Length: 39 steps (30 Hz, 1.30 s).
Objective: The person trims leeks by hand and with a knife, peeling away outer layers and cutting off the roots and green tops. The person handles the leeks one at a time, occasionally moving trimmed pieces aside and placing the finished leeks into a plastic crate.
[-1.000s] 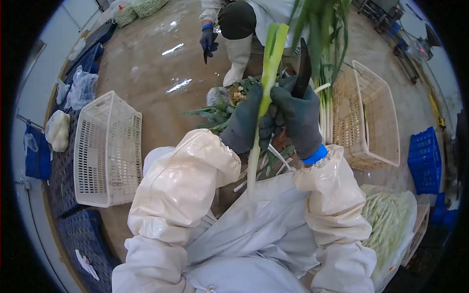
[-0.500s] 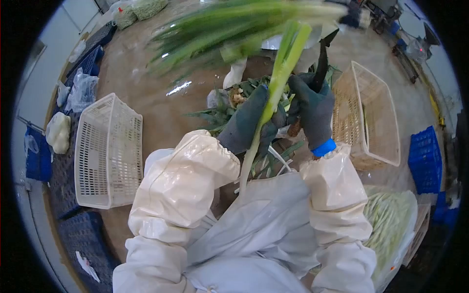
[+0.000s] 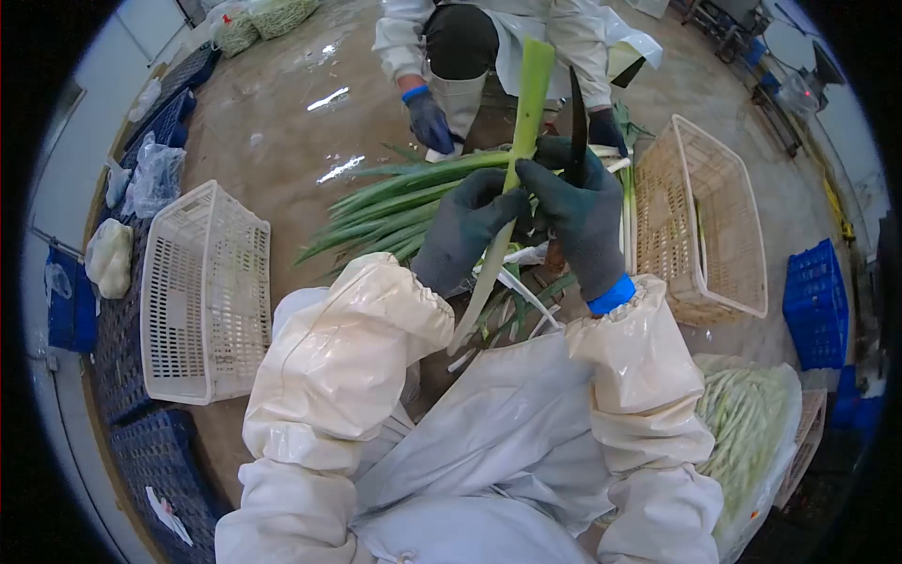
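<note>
A single leek [image 3: 533, 94] stands slanted between my gloved hands, its cut green end up and its pale end down by the apron. My left hand [image 3: 472, 224] pinches its middle. My right hand [image 3: 581, 209] has its fingers closed at the leek's other side and also grips a dark knife [image 3: 577, 117], blade upward. Behind my hands lies a bundle of leeks [image 3: 390, 202], its green leaves pointing left. Leaf scraps [image 3: 507, 315] lie below my hands.
Across from me a co-worker's gloved hand [image 3: 430, 122] is by the bundle. White crates stand at left [image 3: 178, 291] and right [image 3: 705, 221]. A bag of pale stalks [image 3: 752, 423] is at lower right, a blue crate [image 3: 816, 305] beyond.
The leek bundle has come down from the air onto the pile behind my hands. The co-worker's body and hands now show. My hands and the leek have shifted slightly.
</note>
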Tool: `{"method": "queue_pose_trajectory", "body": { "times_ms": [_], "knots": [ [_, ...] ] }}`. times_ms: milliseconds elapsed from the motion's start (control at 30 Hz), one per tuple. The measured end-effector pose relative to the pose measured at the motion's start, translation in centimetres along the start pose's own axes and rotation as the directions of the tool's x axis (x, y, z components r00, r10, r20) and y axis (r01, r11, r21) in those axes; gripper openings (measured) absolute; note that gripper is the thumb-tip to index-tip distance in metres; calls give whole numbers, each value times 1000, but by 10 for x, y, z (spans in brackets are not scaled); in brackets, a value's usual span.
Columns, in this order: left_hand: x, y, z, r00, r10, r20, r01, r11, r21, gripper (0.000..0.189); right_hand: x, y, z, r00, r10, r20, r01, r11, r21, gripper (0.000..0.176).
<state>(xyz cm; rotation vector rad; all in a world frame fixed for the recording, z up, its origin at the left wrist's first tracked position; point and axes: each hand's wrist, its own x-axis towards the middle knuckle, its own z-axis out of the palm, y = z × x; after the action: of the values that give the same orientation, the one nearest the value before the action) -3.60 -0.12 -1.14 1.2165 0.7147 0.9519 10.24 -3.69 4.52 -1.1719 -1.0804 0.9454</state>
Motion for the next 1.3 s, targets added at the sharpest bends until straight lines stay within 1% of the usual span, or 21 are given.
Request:
{"method": "queue_pose_trajectory", "body": {
  "times_ms": [100, 200, 300, 400, 500, 600, 700, 800, 833, 900, 933, 967, 1000, 1033, 1067, 1100, 1167, 1200, 1233, 1267, 1300],
  "knots": [
    [-4, 2, 0, 994, -31, 103, 45, 989, -143, 38, 8, 14, -6, 995, -98, -3, 98, 992, -84, 19],
    [-4, -1, 0, 996, -39, 78, 44, 997, -61, 41, 6, 14, -8, 999, -41, 28, 45, 985, -166, 17],
    [-4, -2, 2, 998, 22, 50, -21, 1000, -20, 39, 3, 13, -4, 989, -147, 8, 145, 959, -245, 15],
    [-4, 4, 1, 999, 27, -37, -23, 994, 110, 38, -1, 19, 1, 908, -416, 43, 389, 801, -455, 13],
    [-2, 7, 4, 991, 21, -132, -20, 1000, 7, 37, -8, 13, 6, 938, -345, -11, 310, 855, -416, 13],
    [-4, 15, 6, 975, 73, -208, -38, 986, 165, 35, -8, 17, 7, 919, -394, -16, 341, 814, -470, 13],
    [-2, 0, 4, 916, 269, -296, -159, 924, 348, 31, -11, 15, 12, 923, -381, -47, 333, 855, -399, 13],
    [-1, -7, -1, 932, 244, -268, -118, 903, 412, 35, -12, 6, 11, 834, -544, -91, 460, 777, -429, 13],
    [-2, -7, -3, 936, 223, -273, -85, 894, 441, 35, -13, -7, 15, 772, -619, -143, 500, 730, -466, 14],
    [-2, -7, -6, 941, 183, -284, -21, 869, 494, 36, -12, -22, 10, 867, -404, -291, 366, 913, -180, 14],
    [0, -9, -6, 928, 207, -309, -46, 888, 458, 36, -12, -28, 5, 899, -276, -341, 287, 958, -21, 13],
    [2, -12, -6, 916, 229, -329, -73, 903, 424, 36, -10, -34, -3, 939, -220, -265, 227, 974, -4, 11],
    [6, -15, -6, 906, 248, -343, -101, 914, 392, 36, -6, -28, -5, 946, -225, -234, 229, 973, -8, 13],
    [8, -6, -7, 873, 320, -368, -99, 855, 509, 33, 1, -16, -7, 949, -231, -213, 232, 972, -17, 15],
    [5, 3, -9, 909, 205, -363, -112, 959, 259, 31, 6, -5, -13, 950, -238, -203, 235, 971, -37, 18],
    [6, 6, -11, 872, 268, -410, -127, 932, 340, 24, 10, 9, -18, 937, -310, -159, 279, 941, -192, 22],
    [12, 9, -26, 830, 251, -499, -230, 968, 104, 18, 9, 18, -23, 923, -382, -49, 329, 848, -416, 29],
    [16, 12, -33, 776, 402, -486, -349, 915, 199, 18, 7, 18, -22, 922, -387, 10, 344, 806, -481, 31],
    [13, 14, -41, 794, 367, -485, -378, 922, 80, 22, 5, 19, -18, 958, -284, 29, 269, 865, -424, 30],
    [27, 3, -61, 695, 450, -561, -513, 857, 52, 29, 1, 19, -12, 982, -181, 56, 189, 913, -361, 31],
    [25, 16, -68, 751, 358, -554, -489, 866, -103, 34, 0, 24, -9, 979, -173, 112, 203, 900, -387, 35]
  ]
}}
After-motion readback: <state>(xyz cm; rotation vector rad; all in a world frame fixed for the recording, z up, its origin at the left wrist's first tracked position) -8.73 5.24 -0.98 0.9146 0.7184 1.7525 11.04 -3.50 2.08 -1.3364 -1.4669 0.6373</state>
